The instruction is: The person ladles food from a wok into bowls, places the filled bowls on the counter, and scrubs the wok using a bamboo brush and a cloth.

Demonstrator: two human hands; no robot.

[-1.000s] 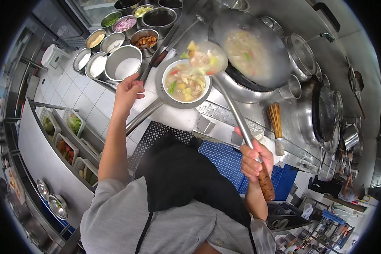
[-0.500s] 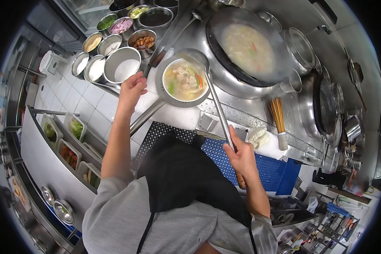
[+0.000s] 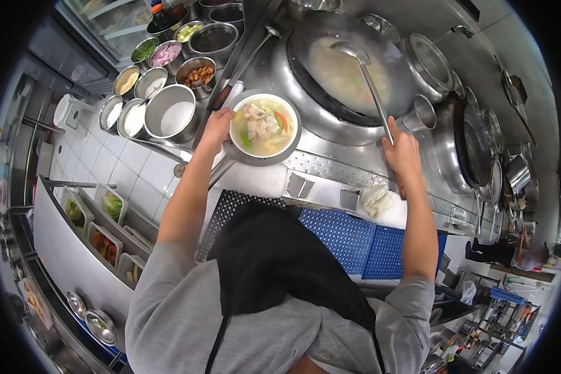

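My left hand [image 3: 214,132] grips the left rim of a white bowl [image 3: 234,133] of soup with pale meat pieces, green vegetable and an orange-red slice. Beneath the bowl is a round grey perforated strainer [image 3: 263,161], its handle running toward the lower left. My right hand [image 3: 403,153] is closed around the handle of a long metal ladle [image 3: 375,90]. The ladle's head is over the large wok [image 3: 297,65], where cloudy soup [image 3: 330,65] steams. Where the ladle's head meets the soup is hard to make out through the steam.
Metal tubs of ingredients stand at the left, including a large pot [image 3: 168,103] of white powder and a tub of brown chunks [image 3: 199,75]. Another ladle [image 3: 250,59] lies behind the bowl. A crumpled cloth [image 3: 376,201] sits at the counter's front edge. A second wok [image 3: 474,153] stands right.
My right hand has swung the ladle from beside the bowl to over the wok. My left hand has come onto the bowl's rim. The bamboo brush is now mostly hidden behind my right hand.
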